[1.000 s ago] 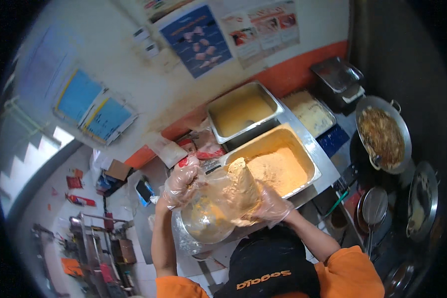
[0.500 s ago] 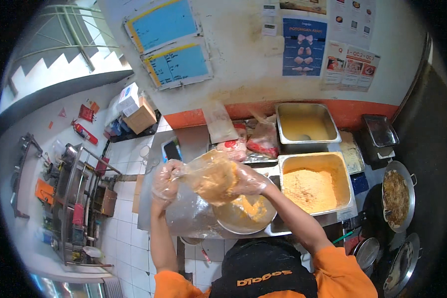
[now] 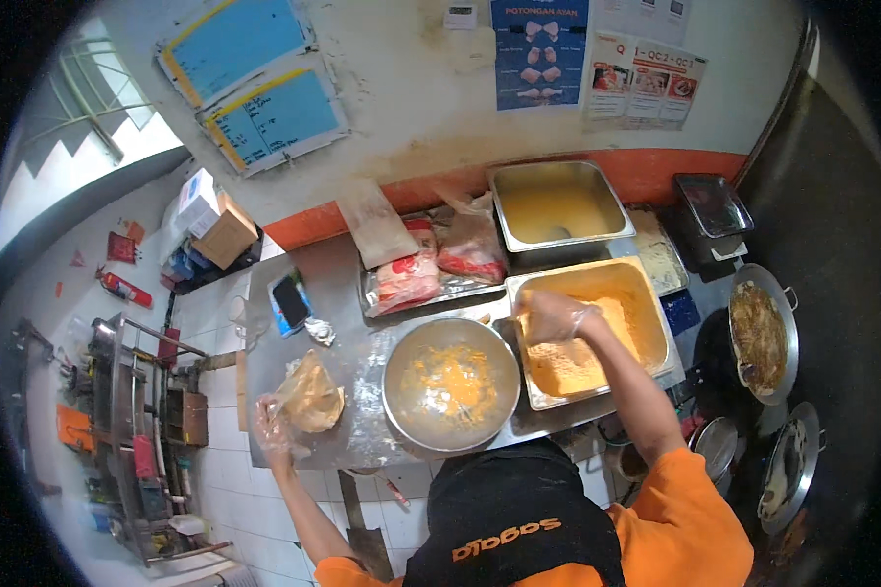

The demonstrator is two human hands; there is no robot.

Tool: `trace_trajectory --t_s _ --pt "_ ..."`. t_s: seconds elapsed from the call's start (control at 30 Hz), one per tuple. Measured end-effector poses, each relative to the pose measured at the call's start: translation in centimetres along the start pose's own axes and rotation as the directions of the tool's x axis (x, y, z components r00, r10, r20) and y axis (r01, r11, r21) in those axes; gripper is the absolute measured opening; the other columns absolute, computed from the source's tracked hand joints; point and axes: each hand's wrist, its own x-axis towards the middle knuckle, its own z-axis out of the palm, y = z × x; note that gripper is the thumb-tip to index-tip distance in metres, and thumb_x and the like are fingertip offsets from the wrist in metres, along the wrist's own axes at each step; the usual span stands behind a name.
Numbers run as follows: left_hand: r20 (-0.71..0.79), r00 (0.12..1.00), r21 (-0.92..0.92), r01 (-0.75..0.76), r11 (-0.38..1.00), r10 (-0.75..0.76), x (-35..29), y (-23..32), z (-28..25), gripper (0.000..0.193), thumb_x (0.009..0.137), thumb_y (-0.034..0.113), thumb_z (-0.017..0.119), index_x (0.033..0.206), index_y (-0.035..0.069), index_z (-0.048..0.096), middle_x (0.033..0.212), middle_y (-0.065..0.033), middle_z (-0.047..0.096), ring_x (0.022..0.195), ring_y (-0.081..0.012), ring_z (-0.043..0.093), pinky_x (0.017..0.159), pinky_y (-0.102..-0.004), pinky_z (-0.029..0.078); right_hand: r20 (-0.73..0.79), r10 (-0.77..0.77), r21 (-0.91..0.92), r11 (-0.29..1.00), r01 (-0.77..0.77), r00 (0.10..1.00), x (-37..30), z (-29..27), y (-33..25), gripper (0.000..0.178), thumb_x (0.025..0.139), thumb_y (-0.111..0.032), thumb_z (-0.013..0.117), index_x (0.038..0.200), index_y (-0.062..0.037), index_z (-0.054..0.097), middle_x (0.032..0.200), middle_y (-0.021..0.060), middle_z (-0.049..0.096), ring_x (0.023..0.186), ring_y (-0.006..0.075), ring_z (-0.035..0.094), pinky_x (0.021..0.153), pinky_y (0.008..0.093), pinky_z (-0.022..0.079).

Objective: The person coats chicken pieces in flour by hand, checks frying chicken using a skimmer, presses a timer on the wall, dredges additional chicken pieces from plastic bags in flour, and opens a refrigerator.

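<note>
A clear plastic glove covers each of my hands. At the left end of the steel table, my left hand (image 3: 278,436) grips the gathered neck of a clear plastic bag (image 3: 313,399), which rests on the tabletop with a pale tan filling. My right hand (image 3: 554,317) is over the left part of a steel pan (image 3: 656,293) of orange-tinted flour (image 3: 612,323), fingers pointing down; blur hides whether they hold anything. Between my hands sits a round metal bowl (image 3: 401,421) with yellow-orange residue (image 3: 450,377) spread over its inside.
Behind the bowl, a metal tray (image 3: 460,296) carries bagged food (image 3: 406,284). A second steel pan (image 3: 612,235) holds yellowish liquid. A phone (image 3: 289,301) lies at the table's back left. Two wide frying pans, one with brown contents (image 3: 757,338), the other dark (image 3: 791,470), stand at right.
The plastic bag has gone down and left from over the bowl to the tabletop, with my left hand. My right hand has left the bag and moved right to the flour pan.
</note>
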Motion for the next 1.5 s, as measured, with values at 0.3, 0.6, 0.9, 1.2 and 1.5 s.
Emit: trace_trajectory --t_s 0.3,0.6,0.9,1.2,1.5 --pt "-0.242 0.970 0.119 -0.006 0.993 0.035 -4.8 3.9 3.8 0.052 0.087 0.007 0.077 0.133 0.002 0.052 0.115 -0.0065 0.056 0.111 -0.0203 0.055 0.103 -0.0337 0.044 -0.067 0.026 -0.461 0.886 -0.054 0.997 -2.8 7.2 14.2 0.101 0.071 -0.045 0.085 0.153 -0.0025 0.044 0.128 0.0340 0.064 0.117 0.0425 0.067 0.102 0.0499 0.052" --pt "-0.280 0.950 0.210 -0.083 0.974 0.141 -10.5 23.9 19.7 0.068 0.080 0.004 0.079 0.143 0.001 0.052 0.141 -0.0140 0.055 0.132 -0.0300 0.054 0.117 -0.0441 0.041 0.095 -0.271 -0.192 0.939 0.285 0.958 -3.6 1.0 15.7 0.032 0.082 -0.027 0.074 0.105 -0.0054 0.073 0.103 0.0220 0.074 0.095 0.0391 0.072 0.088 0.0469 0.057" --pt "0.547 0.591 -0.157 0.768 0.621 -0.593 -17.8 25.6 47.8 0.073 0.088 0.033 0.083 0.137 -0.010 0.051 0.125 -0.0185 0.067 0.111 -0.0282 0.067 0.090 -0.0400 0.057 0.262 0.205 0.127 0.961 -0.244 0.943 -2.8 0.3 22.7 0.086 0.071 -0.046 0.093 0.131 0.0073 0.062 0.113 0.0241 0.073 0.106 0.0331 0.068 0.095 0.0406 0.053" --pt "0.583 0.586 -0.177 0.768 0.616 -0.563 -16.0 20.4 51.6 0.063 0.088 0.032 0.082 0.128 -0.009 0.056 0.118 -0.0189 0.068 0.102 -0.0249 0.066 0.086 -0.0408 0.055 0.324 0.073 0.284 0.944 -0.171 0.943 -2.8 2.9 19.9 0.084 0.069 -0.026 0.096 0.137 0.0051 0.059 0.124 0.0192 0.071 0.117 0.0265 0.064 0.103 0.0364 0.049" --pt "0.747 0.439 -0.223 0.872 0.435 -0.499 -17.1 16.2 52.9 0.070 0.090 0.038 0.079 0.135 -0.007 0.050 0.120 -0.0172 0.066 0.109 -0.0241 0.063 0.092 -0.0370 0.052 0.331 0.295 0.302 0.867 -0.397 0.896 -2.6 6.2 23.5 0.093 0.074 -0.042 0.092 0.143 0.0054 0.053 0.136 0.0237 0.066 0.123 0.0288 0.064 0.104 0.0387 0.051"
